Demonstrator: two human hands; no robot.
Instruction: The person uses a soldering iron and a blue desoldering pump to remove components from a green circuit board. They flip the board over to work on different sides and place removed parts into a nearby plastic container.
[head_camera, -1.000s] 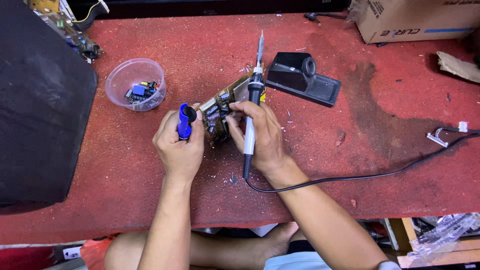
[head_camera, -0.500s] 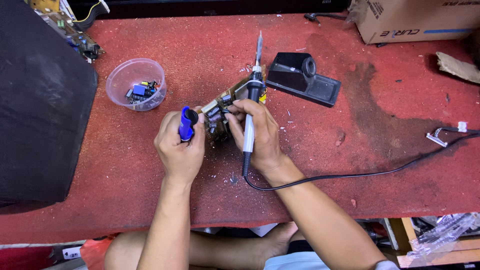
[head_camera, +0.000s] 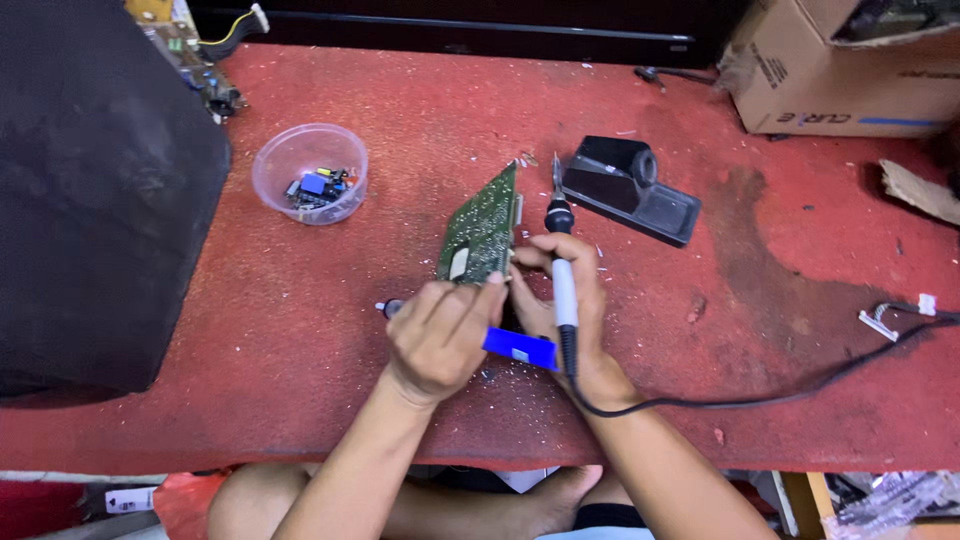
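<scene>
Head view: your left hand (head_camera: 440, 335) gripped the blue tool (head_camera: 515, 347) and steadied the green board (head_camera: 482, 226), which stood on edge, long axis pointing away; your right hand (head_camera: 568, 305) held the soldering iron (head_camera: 560, 262), tip away.

Green circuit board (head_camera: 482, 228), blue tool (head_camera: 520, 348), red worn tabletop (head_camera: 420, 110), black stand (head_camera: 628, 190).

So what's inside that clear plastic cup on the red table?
The cup holds a small heap of electronic parts, one blue and boxy, the rest dark. Whatever lies beneath that heap is hidden, and the pieces are too small to identify.
</scene>
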